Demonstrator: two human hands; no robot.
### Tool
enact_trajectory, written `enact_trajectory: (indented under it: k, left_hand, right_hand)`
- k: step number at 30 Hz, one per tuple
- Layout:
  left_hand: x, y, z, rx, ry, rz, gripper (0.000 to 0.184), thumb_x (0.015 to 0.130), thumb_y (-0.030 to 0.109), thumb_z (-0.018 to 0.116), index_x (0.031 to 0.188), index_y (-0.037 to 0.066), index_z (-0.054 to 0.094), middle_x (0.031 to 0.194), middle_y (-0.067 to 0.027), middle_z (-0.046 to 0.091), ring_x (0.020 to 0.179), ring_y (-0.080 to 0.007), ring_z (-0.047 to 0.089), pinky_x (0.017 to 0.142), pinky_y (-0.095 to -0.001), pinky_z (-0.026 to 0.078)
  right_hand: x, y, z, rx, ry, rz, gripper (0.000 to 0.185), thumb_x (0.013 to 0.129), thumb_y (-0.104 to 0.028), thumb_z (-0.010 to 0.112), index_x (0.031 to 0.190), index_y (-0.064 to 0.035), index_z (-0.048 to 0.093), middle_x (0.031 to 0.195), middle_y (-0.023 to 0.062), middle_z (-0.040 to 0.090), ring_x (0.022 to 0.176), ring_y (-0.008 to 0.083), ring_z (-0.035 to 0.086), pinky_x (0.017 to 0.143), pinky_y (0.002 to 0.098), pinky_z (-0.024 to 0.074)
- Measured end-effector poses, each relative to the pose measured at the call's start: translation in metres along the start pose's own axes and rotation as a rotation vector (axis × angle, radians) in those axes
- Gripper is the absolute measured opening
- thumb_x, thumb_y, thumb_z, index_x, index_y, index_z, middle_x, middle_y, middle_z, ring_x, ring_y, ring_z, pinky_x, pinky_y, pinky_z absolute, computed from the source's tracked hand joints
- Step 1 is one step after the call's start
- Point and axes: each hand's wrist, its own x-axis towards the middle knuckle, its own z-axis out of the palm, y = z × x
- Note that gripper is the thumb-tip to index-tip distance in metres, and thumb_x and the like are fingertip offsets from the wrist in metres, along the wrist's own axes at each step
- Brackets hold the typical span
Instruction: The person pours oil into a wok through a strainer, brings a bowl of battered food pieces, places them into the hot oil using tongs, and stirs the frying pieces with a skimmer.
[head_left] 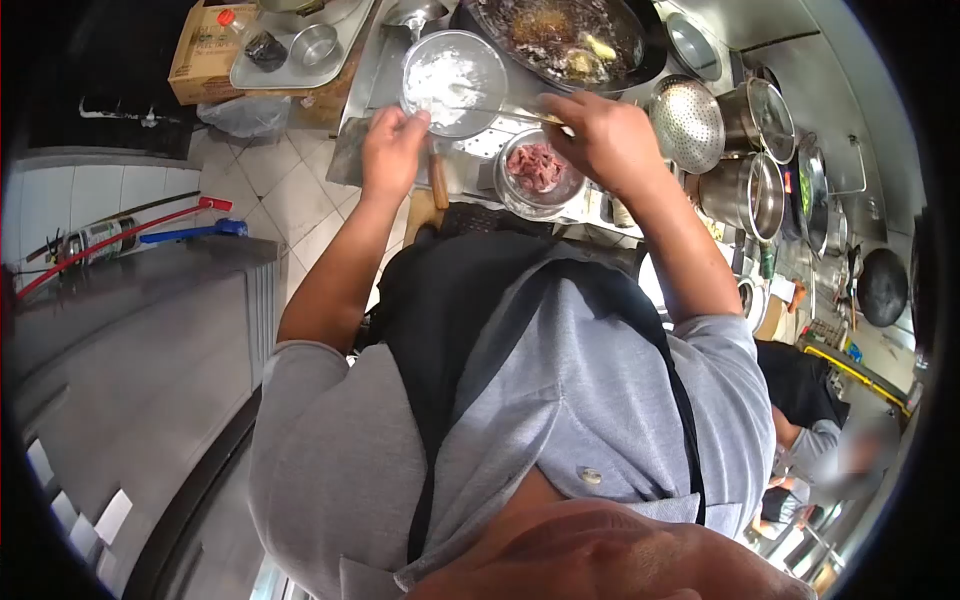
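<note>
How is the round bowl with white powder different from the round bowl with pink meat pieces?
The round powder bowl holds loose white powder; the round meat bowl holds chunky pink meat pieces. A thin, long utensil reaches into the powder bowl, but none is in the meat bowl. The meat bowl sits nearer the person's body; the powder bowl is farther away.

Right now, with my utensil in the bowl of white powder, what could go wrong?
The right hand is working close to the wok, whose dark, bubbly contents look hot, so a splash might reach it. The powder bowl sits beside the wok, with your left hand at its rim; a bump could spill powder into the wok. The meat bowl is just below your right hand, so pulling back carelessly might knock it.
</note>
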Motion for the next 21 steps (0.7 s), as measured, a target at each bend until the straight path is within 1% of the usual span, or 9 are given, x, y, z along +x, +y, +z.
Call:
enact_trajectory:
  k: [2, 5, 7, 9, 15, 17, 19, 20, 21]
  left_hand:
    - [0.002, 0.001, -0.001, -0.024, 0.029, -0.083, 0.023, 0.091, 0.017, 0.064, 0.081, -0.002, 0.054, 0.085, -0.0063, 0.056, 0.078, -0.0125, 0.058, 0.067, -0.0302, 0.057]
    - [0.002, 0.008, 0.002, -0.195, 0.041, -0.146, 0.026, 0.090, 0.017, 0.064, 0.078, -0.003, 0.053, 0.084, -0.0066, 0.055, 0.077, -0.0138, 0.059, 0.066, -0.0298, 0.056]
    - [0.006, 0.005, 0.003, -0.172, 0.028, -0.140, 0.026, 0.090, 0.017, 0.064, 0.077, -0.003, 0.053, 0.086, -0.0064, 0.054, 0.078, -0.0142, 0.059, 0.065, -0.0299, 0.057]
    - [0.007, 0.002, 0.005, -0.146, 0.011, -0.134, 0.027, 0.090, 0.017, 0.064, 0.076, -0.003, 0.053, 0.088, -0.0063, 0.054, 0.078, -0.0146, 0.060, 0.065, -0.0300, 0.057]
    - [0.010, 0.005, 0.014, 0.079, -0.097, 0.052, 0.026, 0.090, 0.017, 0.065, 0.079, -0.004, 0.055, 0.099, -0.0053, 0.052, 0.076, -0.0160, 0.061, 0.065, -0.0309, 0.058]
    - [0.012, 0.009, 0.016, -0.066, -0.053, -0.099, 0.023, 0.090, 0.019, 0.065, 0.088, -0.003, 0.058, 0.089, -0.0095, 0.059, 0.076, -0.0148, 0.060, 0.069, -0.0308, 0.056]
    - [0.013, 0.007, 0.013, -0.110, -0.072, -0.175, 0.022, 0.090, 0.019, 0.064, 0.089, -0.003, 0.058, 0.092, -0.0104, 0.058, 0.080, -0.0155, 0.060, 0.071, -0.0316, 0.057]
    - [0.016, 0.000, 0.012, -0.139, -0.054, -0.185, 0.022, 0.090, 0.018, 0.064, 0.091, -0.003, 0.058, 0.092, -0.0103, 0.058, 0.081, -0.0159, 0.060, 0.071, -0.0322, 0.057]
    - [0.018, -0.006, 0.011, -0.168, -0.034, -0.195, 0.021, 0.090, 0.018, 0.064, 0.092, -0.003, 0.058, 0.093, -0.0102, 0.058, 0.082, -0.0164, 0.060, 0.072, -0.0328, 0.057]
  right_hand:
    - [0.000, 0.009, 0.013, 0.085, 0.109, -0.101, 0.023, 0.081, -0.023, 0.069, 0.102, -0.0137, 0.070, 0.087, 0.0113, 0.069, 0.080, 0.0308, 0.066, 0.068, 0.0392, 0.0539]
    - [-0.004, 0.027, 0.012, 0.199, 0.255, -0.009, 0.023, 0.081, -0.021, 0.070, 0.103, -0.0132, 0.069, 0.084, 0.0106, 0.067, 0.074, 0.0318, 0.065, 0.064, 0.0395, 0.0533]
    - [-0.005, 0.032, 0.011, 0.101, 0.262, -0.015, 0.023, 0.081, -0.021, 0.069, 0.103, -0.0133, 0.069, 0.081, 0.0094, 0.066, 0.071, 0.0314, 0.065, 0.062, 0.0404, 0.0526]
    - [-0.007, 0.031, 0.007, -0.009, 0.158, -0.168, 0.025, 0.082, -0.023, 0.069, 0.106, -0.0138, 0.068, 0.079, 0.0075, 0.064, 0.069, 0.0292, 0.065, 0.060, 0.0392, 0.0524]
    - [-0.001, 0.031, 0.031, -0.125, 0.165, -0.200, 0.032, 0.081, -0.025, 0.069, 0.112, -0.0171, 0.064, 0.073, 0.0052, 0.056, 0.064, 0.0251, 0.063, 0.053, 0.0373, 0.0515]
    - [-0.005, 0.034, 0.026, -0.120, 0.129, -0.154, 0.030, 0.082, -0.026, 0.069, 0.110, -0.0159, 0.066, 0.078, 0.0064, 0.063, 0.068, 0.0257, 0.065, 0.057, 0.0362, 0.0532]
    - [-0.013, 0.050, 0.029, 0.136, 0.268, -0.005, 0.029, 0.082, -0.027, 0.070, 0.109, -0.0143, 0.069, 0.088, 0.0098, 0.069, 0.075, 0.0272, 0.068, 0.063, 0.0359, 0.0550]
    - [-0.016, 0.056, 0.020, 0.084, 0.237, 0.118, 0.029, 0.084, -0.032, 0.068, 0.106, -0.0137, 0.070, 0.097, 0.0114, 0.070, 0.079, 0.0285, 0.069, 0.068, 0.0389, 0.0553]
    - [-0.018, 0.069, 0.021, 0.162, 0.201, 0.281, 0.030, 0.084, -0.033, 0.067, 0.106, -0.0125, 0.070, 0.092, 0.0114, 0.070, 0.079, 0.0304, 0.068, 0.071, 0.0399, 0.0545]
